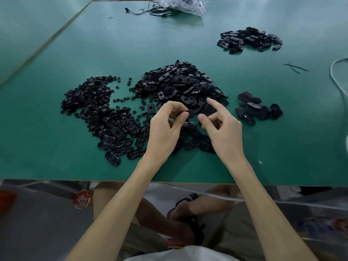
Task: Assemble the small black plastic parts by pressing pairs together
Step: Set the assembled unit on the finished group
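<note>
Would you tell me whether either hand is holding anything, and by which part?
The left hand pinches a black oval part by one end, between thumb and forefinger. The right hand appears to hold nothing.

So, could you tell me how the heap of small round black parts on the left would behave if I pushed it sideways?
The heap of small round parts is loose, so it would likely spread rather than shift as one. Strays already dot the smooth green mat, so pieces probably slide off easily.
</note>
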`<action>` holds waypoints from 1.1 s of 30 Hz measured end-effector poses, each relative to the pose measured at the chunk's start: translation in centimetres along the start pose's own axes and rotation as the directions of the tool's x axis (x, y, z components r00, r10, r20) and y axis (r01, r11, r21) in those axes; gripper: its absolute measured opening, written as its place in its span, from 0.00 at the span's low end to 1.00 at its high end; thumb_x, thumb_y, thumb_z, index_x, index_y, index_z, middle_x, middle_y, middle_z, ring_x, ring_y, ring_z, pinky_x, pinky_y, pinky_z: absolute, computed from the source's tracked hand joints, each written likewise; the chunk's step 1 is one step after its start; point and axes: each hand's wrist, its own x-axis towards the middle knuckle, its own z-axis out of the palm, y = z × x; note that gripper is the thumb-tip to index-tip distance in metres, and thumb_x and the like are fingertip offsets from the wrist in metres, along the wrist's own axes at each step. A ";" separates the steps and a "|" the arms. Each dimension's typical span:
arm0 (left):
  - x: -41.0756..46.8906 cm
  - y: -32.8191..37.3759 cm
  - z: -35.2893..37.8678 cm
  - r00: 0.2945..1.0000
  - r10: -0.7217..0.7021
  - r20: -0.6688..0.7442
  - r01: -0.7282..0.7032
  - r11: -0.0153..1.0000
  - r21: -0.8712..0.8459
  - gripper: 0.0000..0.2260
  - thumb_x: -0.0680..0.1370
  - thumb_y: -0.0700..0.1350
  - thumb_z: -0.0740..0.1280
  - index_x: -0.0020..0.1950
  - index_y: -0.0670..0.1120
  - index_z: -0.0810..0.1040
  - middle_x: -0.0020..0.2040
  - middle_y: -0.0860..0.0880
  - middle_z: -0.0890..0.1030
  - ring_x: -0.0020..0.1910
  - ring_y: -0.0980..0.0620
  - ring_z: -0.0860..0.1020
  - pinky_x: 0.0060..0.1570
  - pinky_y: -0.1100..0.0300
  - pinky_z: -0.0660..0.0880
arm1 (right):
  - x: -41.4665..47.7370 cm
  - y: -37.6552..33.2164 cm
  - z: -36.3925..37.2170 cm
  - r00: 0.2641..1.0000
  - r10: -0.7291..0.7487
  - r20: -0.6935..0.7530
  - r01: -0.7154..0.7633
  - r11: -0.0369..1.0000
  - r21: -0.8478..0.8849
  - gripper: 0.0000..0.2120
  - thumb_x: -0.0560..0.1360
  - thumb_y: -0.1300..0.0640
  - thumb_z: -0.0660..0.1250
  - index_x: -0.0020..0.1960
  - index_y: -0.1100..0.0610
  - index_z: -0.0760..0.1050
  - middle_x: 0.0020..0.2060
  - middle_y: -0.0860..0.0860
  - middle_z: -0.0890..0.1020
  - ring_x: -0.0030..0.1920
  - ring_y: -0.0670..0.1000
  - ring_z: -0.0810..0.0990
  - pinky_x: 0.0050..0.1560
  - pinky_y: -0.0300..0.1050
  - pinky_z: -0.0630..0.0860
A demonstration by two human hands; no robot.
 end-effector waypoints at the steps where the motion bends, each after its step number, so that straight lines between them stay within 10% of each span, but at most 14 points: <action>1: 0.0 0.0 0.0 1.000 0.024 0.006 -0.024 0.999 0.042 0.05 0.82 0.38 0.70 0.55 0.47 0.81 0.50 0.52 0.82 0.47 0.57 0.80 0.46 0.69 0.73 | 0.0 0.0 0.0 1.000 -0.022 -0.004 0.022 1.000 -0.008 0.18 0.81 0.51 0.72 0.71 0.47 0.78 0.36 0.46 0.83 0.42 0.46 0.78 0.53 0.40 0.75; 6: 0.0 -0.2 -0.1 0.999 0.023 0.047 -0.024 0.999 0.033 0.08 0.81 0.37 0.70 0.57 0.47 0.83 0.53 0.50 0.83 0.49 0.50 0.83 0.51 0.53 0.79 | -0.1 0.0 0.1 0.992 -0.099 0.072 0.102 0.994 -0.036 0.05 0.79 0.54 0.74 0.55 0.51 0.85 0.43 0.39 0.81 0.48 0.41 0.76 0.48 0.30 0.70; 9: -0.1 0.3 -0.1 0.997 0.042 0.066 -0.043 0.999 0.017 0.08 0.82 0.37 0.70 0.59 0.45 0.83 0.54 0.49 0.82 0.47 0.54 0.84 0.46 0.65 0.77 | 0.0 0.2 0.1 0.996 -0.076 0.056 0.076 0.997 -0.010 0.03 0.79 0.56 0.75 0.51 0.49 0.83 0.43 0.39 0.82 0.45 0.40 0.78 0.47 0.28 0.70; 19: 3.2 0.7 -7.7 0.986 -0.133 0.095 0.066 0.857 0.510 0.11 0.80 0.36 0.70 0.61 0.45 0.82 0.54 0.51 0.81 0.45 0.59 0.78 0.53 0.67 0.78 | 0.0 0.4 0.1 1.000 -0.014 0.020 0.013 0.996 0.089 0.03 0.80 0.57 0.73 0.52 0.50 0.83 0.41 0.44 0.86 0.44 0.44 0.84 0.48 0.33 0.77; 23: 3.9 -0.3 -11.0 0.948 -0.311 0.072 0.170 0.683 0.711 0.04 0.78 0.41 0.75 0.50 0.49 0.84 0.42 0.55 0.82 0.39 0.62 0.77 0.37 0.63 0.70 | 0.0 0.5 0.1 1.000 -0.013 0.023 0.011 0.997 0.077 0.03 0.80 0.58 0.73 0.52 0.50 0.83 0.41 0.44 0.86 0.44 0.43 0.84 0.48 0.33 0.77; 33: 3.9 -1.3 -10.1 0.916 -0.381 0.124 0.169 0.648 0.743 0.04 0.78 0.46 0.76 0.45 0.49 0.83 0.40 0.56 0.79 0.39 0.56 0.77 0.38 0.57 0.69 | -0.1 0.6 0.0 1.000 0.006 0.023 -0.007 0.998 0.064 0.02 0.80 0.56 0.73 0.51 0.50 0.84 0.41 0.44 0.86 0.43 0.44 0.85 0.48 0.35 0.79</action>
